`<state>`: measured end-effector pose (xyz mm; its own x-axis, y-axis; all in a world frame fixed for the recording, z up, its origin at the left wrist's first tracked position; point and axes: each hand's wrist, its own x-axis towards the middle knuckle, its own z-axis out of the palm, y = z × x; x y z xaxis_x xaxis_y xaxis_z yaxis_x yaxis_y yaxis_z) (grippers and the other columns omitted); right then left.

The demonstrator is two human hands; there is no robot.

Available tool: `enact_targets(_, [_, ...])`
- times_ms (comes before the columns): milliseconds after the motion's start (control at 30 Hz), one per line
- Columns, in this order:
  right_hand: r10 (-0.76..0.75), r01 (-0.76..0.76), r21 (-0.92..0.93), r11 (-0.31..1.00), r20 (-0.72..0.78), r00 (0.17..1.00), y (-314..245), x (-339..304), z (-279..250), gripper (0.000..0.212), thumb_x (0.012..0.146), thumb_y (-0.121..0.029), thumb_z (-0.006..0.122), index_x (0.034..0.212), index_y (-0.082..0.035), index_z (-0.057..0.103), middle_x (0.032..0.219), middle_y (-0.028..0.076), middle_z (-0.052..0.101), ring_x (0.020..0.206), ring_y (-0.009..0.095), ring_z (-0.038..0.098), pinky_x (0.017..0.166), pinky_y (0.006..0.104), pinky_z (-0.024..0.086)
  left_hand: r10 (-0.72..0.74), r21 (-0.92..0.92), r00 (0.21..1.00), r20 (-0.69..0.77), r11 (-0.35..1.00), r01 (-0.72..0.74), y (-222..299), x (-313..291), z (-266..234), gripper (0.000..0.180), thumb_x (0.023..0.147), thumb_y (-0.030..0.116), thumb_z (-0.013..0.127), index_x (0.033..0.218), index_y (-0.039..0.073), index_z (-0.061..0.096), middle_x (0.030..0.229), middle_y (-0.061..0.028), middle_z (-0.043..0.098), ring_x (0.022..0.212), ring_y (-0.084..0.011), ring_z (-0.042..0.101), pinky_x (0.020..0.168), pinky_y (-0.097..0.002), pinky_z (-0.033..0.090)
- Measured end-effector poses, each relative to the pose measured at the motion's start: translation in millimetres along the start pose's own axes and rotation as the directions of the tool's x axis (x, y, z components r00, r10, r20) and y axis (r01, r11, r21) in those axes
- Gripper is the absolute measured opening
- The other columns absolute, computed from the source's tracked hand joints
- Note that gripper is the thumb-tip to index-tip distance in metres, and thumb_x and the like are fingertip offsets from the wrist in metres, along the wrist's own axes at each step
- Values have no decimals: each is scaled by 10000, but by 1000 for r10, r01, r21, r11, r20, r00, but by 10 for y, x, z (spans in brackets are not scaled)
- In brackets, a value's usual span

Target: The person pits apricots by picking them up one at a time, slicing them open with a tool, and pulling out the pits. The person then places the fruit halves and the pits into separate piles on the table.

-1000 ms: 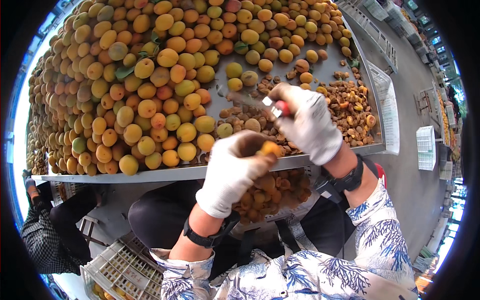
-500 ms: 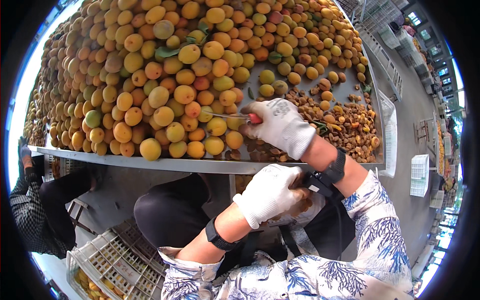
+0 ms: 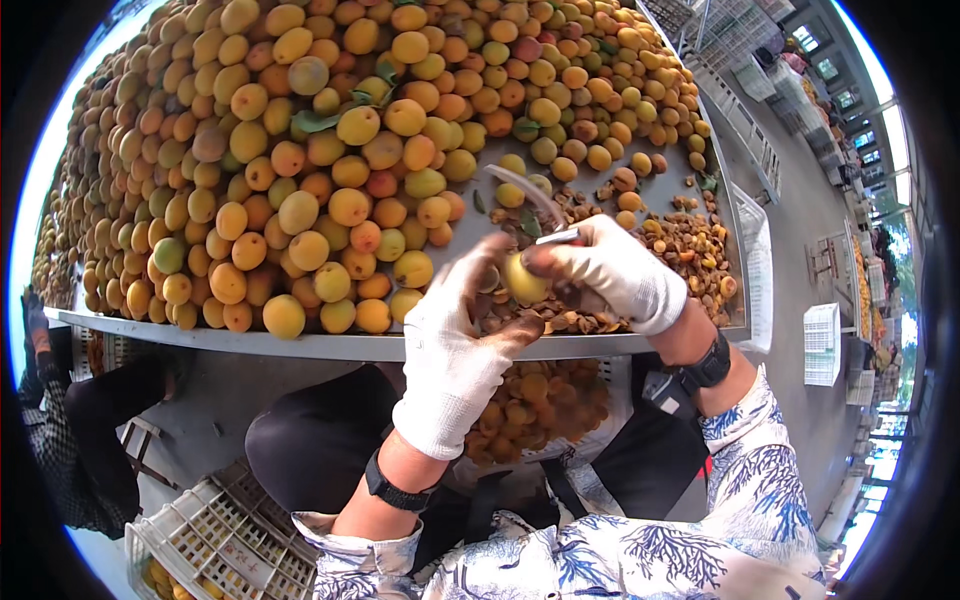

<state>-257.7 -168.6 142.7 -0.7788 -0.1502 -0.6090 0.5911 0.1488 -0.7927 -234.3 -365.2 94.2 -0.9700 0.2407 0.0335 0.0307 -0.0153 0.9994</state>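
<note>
My right hand (image 3: 618,272), in a white glove with stained fingertips, grips a small knife (image 3: 560,237). Its blade is smeared by motion and points up and to the left. A yellow-green apricot (image 3: 525,281) is against the thumb and fingers of that same hand. My left hand (image 3: 455,335), gloved alike, is just left of this apricot, thumb and fingers spread apart; whether a fingertip touches the fruit I cannot tell. Beyond both hands, whole apricots (image 3: 300,213) are heaped on a metal table (image 3: 360,346). Brown pits (image 3: 690,245) lie scattered at the right.
Under the table edge, between my knees, a container holds apricot halves (image 3: 540,405). White plastic crates (image 3: 215,540) stand at the lower left. Another person's dark-clothed leg (image 3: 115,400) shows at the far left. A white crate (image 3: 822,345) sits on the floor at right.
My left hand has risen from below the table edge and opened near the right hand. The right hand has drawn back from the heap, now with an apricot and the knife turned upward.
</note>
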Motion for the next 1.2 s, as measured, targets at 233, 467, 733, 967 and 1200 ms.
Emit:
enact_targets(233, [-291,293,-2,956,-110,950,216,-240,-119,455,934,-467,684,1078,-38,641,804,-6,633,655,35,539,549,191,405,-387,-440,920,69,816,376,102,146,140,450,828,-56,714,1259,-22,590,1081,-96,672,924,-138,671,801,-261,574])
enact_targets(467, [-534,429,-534,728,-50,844,412,-392,-83,268,1032,-292,551,1053,-28,587,786,141,651,692,265,642,627,323,487,-402,-620,913,72,699,357,-60,175,172,427,864,-16,692,1272,-18,562,1061,-113,689,851,-193,722,703,-259,571])
enact_targets(733, [-595,496,-463,734,-88,799,504,-326,-38,261,1017,-275,564,1023,-15,582,823,184,675,766,374,677,642,378,510,-354,-683,934,40,673,284,-98,205,204,466,829,-64,708,1260,-52,531,1090,-159,678,903,-232,723,774,-320,614])
enact_targets(967, [-554,469,-546,695,9,832,546,-330,66,224,1014,-264,562,1019,-40,567,853,162,698,829,366,698,664,398,545,-382,-677,924,-3,681,279,-126,175,138,491,798,-70,736,1240,-44,524,1036,-145,676,863,-209,720,704,-281,604])
enact_targets(1200, [-646,478,-603,639,-83,759,716,-280,238,207,985,-225,598,1030,-28,551,763,181,653,745,377,680,602,426,515,-421,-675,904,-76,689,264,-70,185,168,498,768,-73,761,1205,-37,528,959,-127,685,776,-173,690,664,-269,584])
